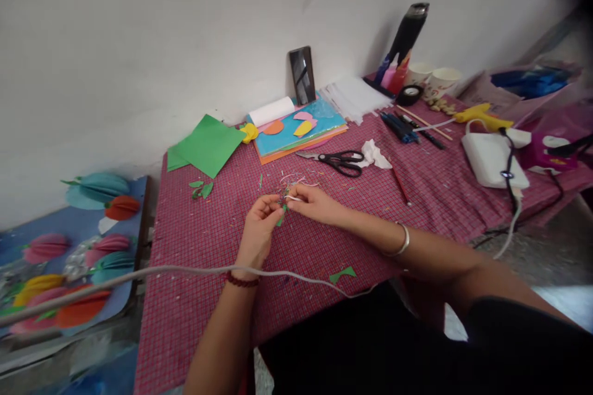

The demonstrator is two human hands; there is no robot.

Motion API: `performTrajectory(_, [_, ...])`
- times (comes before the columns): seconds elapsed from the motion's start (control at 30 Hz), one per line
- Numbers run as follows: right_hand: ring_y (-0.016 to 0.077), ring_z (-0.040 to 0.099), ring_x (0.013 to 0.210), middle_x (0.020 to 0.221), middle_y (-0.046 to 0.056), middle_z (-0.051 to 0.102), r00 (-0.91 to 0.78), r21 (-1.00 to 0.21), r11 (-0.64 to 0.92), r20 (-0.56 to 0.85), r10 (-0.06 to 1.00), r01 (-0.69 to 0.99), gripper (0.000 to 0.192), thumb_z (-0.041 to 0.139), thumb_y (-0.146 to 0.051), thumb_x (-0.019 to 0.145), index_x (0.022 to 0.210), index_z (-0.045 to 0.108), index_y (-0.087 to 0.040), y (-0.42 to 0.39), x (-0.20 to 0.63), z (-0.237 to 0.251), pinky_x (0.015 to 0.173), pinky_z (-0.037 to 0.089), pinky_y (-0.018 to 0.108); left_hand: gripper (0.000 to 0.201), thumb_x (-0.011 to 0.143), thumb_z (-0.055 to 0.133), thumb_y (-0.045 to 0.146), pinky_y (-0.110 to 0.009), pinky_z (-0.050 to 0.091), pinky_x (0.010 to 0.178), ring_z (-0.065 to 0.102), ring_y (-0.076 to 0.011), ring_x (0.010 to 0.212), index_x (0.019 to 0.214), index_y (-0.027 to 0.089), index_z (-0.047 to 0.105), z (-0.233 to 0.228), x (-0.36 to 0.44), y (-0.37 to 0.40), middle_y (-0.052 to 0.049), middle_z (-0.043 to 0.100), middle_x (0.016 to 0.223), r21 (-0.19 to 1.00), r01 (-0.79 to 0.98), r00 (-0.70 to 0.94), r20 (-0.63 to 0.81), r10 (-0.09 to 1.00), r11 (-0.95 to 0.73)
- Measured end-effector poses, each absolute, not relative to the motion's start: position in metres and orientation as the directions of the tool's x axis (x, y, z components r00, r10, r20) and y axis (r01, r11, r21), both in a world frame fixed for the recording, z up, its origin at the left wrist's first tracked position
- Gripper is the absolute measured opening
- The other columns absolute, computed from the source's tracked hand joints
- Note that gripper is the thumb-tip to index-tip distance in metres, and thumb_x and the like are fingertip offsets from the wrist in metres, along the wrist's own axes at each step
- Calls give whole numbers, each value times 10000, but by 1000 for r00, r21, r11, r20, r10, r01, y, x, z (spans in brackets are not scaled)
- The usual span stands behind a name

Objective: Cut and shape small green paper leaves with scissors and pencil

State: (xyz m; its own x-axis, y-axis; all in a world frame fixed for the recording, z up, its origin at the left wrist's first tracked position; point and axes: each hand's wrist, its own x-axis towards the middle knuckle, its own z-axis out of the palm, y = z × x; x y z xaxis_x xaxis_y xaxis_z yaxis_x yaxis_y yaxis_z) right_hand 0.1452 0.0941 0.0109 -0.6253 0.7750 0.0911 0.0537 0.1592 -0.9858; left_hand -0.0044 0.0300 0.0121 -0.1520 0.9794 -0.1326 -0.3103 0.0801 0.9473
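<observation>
**Operator:** Nearest to me a grey cord (185,271) crosses over my left wrist, and a green paper scrap (343,274) lies on the checked cloth of the worktop (208,241).

**Partner:** And the hands?

**Operator:** My left hand (257,231) and right hand (315,203) meet at the middle. Both grips are narrow, fingertips pinched on a small green paper piece (281,217) with a thin white strip; I cannot see its exact form.

**Partner:** How to work it well?

**Operator:** I think light pressure is best, because thin paper creases easily. I would keep it low over the cloth.

**Partner:** Around it?

**Operator:** Black scissors (341,161), a folded green sheet (207,145), smooth coloured sheets (299,129) stacked flat.
</observation>
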Motion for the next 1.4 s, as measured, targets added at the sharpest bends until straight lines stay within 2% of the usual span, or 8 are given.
performTrajectory(0.2, [77,349,508,559,-68,408,-641,-1000,5,-2,768,10,241,557,-357,796,655,477,-178,94,150,5,513,278,222,162,727,695,252,-224,453,584,562,-92,598,854,164,645,10,-1,29,10,614,691,919,-362,-77,-197,977,157])
performTrajectory(0.37, [66,253,384,453,-110,333,-481,-955,-237,-126,868,-177,250,580,-408,787,714,469,-196,93,150,5,406,185,223,236,711,722,322,-277,506,658,622,-131,670,855,170,616,11,6,28,-24,660,744,855,-481,-49,-251,967,197])
performTrajectory(0.77, [78,295,499,540,-79,351,-493,-993,-73,-20,870,-89,269,564,-387,799,665,432,-194,76,148,0,481,226,222,154,691,724,248,-196,429,592,544,-68,613,696,184,584,-1,22,21,37,586,682,902,-432,-310,-165,936,16])
performTrajectory(0.87, [82,314,536,576,-70,355,-570,-997,-33,12,822,-70,295,569,-402,788,643,422,-191,75,147,-2,520,249,227,180,666,734,237,-192,417,552,547,-64,593,667,176,565,5,17,22,17,643,762,915,-403,-326,-143,935,0])
performTrajectory(1.0, [92,346,577,602,-57,387,-671,-1000,12,15,741,-9,278,576,-391,773,642,452,-179,76,150,0,555,275,233,176,682,729,241,-175,360,449,506,-62,490,670,172,568,10,10,23,24,632,626,939,-343,-317,-136,939,20])
performTrajectory(1.1, [98,349,594,626,-53,394,-613,-1000,30,25,790,-3,235,542,-383,801,707,486,-175,80,156,5,566,276,235,235,672,747,221,-175,337,410,489,-67,452,871,175,630,11,7,23,35,624,599,959,-278,-272,-140,952,62])
performTrajectory(1.23, [103,396,629,679,-42,446,-627,-999,28,41,778,-30,212,569,-376,781,774,510,-173,85,160,5,602,312,238,715,657,748,169,-176,338,435,456,-68,441,1306,228,455,10,11,22,102,537,540,993,-100,-189,-82,979,64])
performTrajectory(1.4, [99,405,601,640,-46,436,-697,-996,84,36,716,35,172,554,-282,780,686,448,-184,80,163,2,567,319,232,766,673,698,119,-192,344,477,455,-78,483,1373,253,415,2,28,10,92,499,539,998,-52,-130,-36,991,29])
